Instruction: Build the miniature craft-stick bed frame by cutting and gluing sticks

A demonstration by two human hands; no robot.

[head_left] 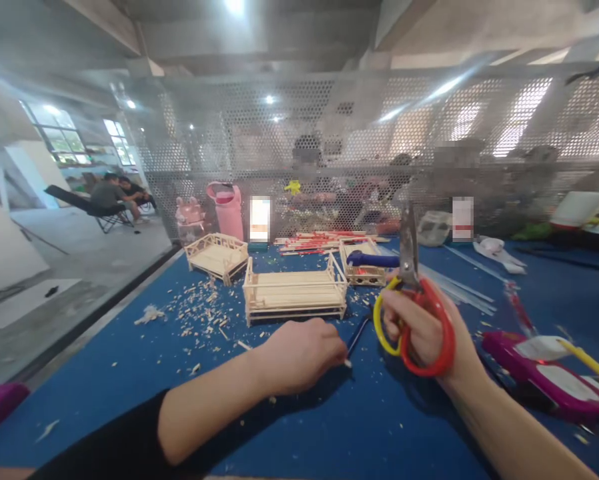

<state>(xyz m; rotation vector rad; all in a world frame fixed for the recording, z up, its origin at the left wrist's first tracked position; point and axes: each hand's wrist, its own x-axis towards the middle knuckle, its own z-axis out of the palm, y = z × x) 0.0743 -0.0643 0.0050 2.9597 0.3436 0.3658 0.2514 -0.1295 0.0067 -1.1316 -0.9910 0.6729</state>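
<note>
My right hand (424, 327) grips a pair of scissors (408, 247) by the red and yellow handles, blades pointing up. To its left, my left hand (304, 353) is closed low over the blue table, knuckles up. A small pale tip shows by its fingertips; what the fingers hold, if anything, is hidden. Just beyond that hand stands a small bed-shaped frame of pale wooden sticks (294, 291). A second stick frame (218, 257) sits farther left, and a third stick frame (362, 260) is behind a blue-handled tool (372, 260).
Wood scraps (209, 307) litter the blue table (144, 393). Red and pale sticks (324, 241) lie at the back, near a pink bottle (228, 213). Clear strips (459, 290) and a purple device (549, 377) are on the right. A perforated screen (259, 133) stands behind; two people sit at far left.
</note>
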